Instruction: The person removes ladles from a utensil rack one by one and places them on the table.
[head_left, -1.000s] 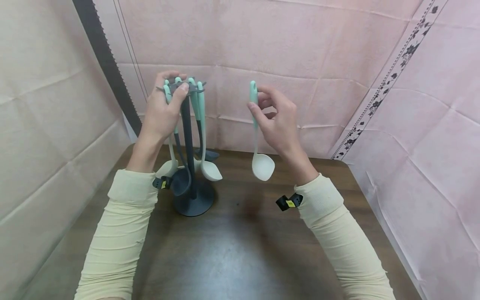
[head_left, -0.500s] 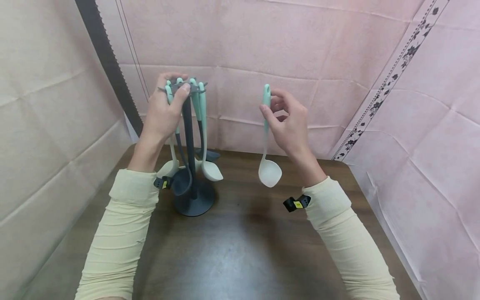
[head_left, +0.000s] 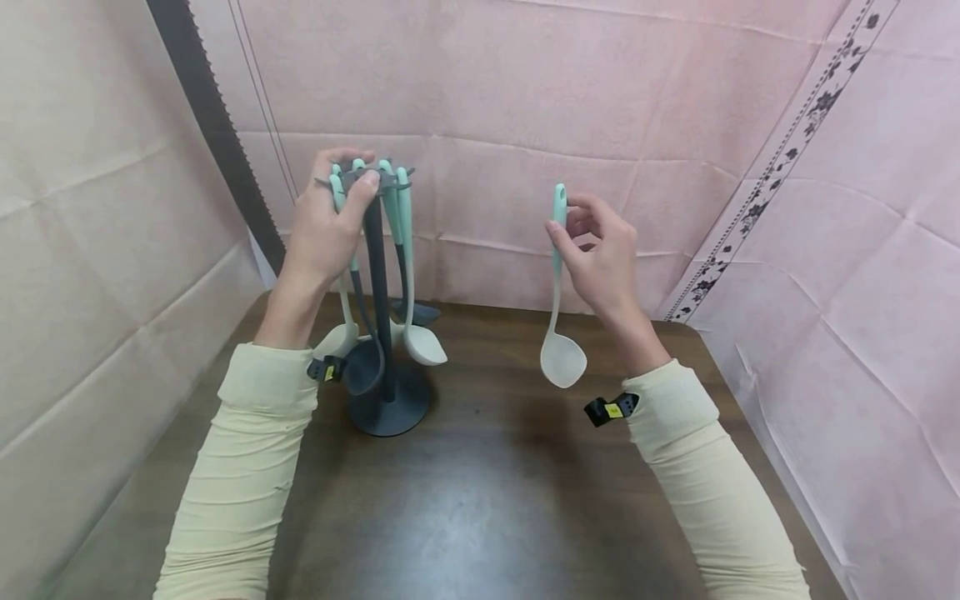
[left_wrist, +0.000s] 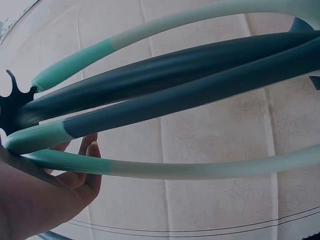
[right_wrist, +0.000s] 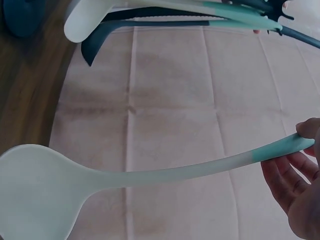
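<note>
In the head view my right hand (head_left: 606, 254) pinches the mint-green handle of a white ladle (head_left: 564, 362) between thumb and fingers. The ladle hangs upright above the table, bowl down, apart from the stand. My left hand (head_left: 324, 223) grips the hooked top of a dark utensil stand (head_left: 377, 275), thumb over the rim. Several green-handled utensils hang there, among them a white ladle (head_left: 424, 345) and a dark ladle (head_left: 363, 367). The left wrist view has my left hand (left_wrist: 45, 200) beside the hanging handles. Part of the held ladle's bowl is cut off in the right wrist view.
Beneath is a brown wooden table (head_left: 465, 500), on whose left rear part the stand's round base (head_left: 408, 408) sits. Pale pink cloth (head_left: 525, 75) hangs behind the table and along both sides.
My right hand has carried the white ladle to the right, away from the stand, and slightly lower. The left hand keeps its grip on the stand's top.
</note>
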